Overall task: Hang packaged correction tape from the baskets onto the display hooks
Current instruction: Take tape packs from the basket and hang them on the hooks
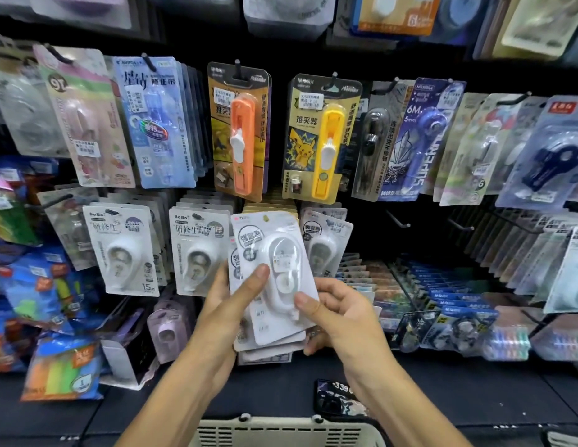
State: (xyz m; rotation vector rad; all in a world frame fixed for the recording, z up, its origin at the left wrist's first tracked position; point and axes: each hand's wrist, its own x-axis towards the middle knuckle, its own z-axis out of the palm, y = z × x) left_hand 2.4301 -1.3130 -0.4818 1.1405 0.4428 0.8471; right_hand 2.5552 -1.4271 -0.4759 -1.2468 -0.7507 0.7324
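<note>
left hand point(231, 304) and right hand point(337, 312) both grip a stack of white correction tape packs point(274, 279) before the display hooks point(399, 221).

Both hands point(236, 304) grip stacked correction tape packs point(274, 279).

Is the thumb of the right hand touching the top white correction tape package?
Touching. The head view shows the right hand with its thumb pressed on the lower edge of the top package.
</note>
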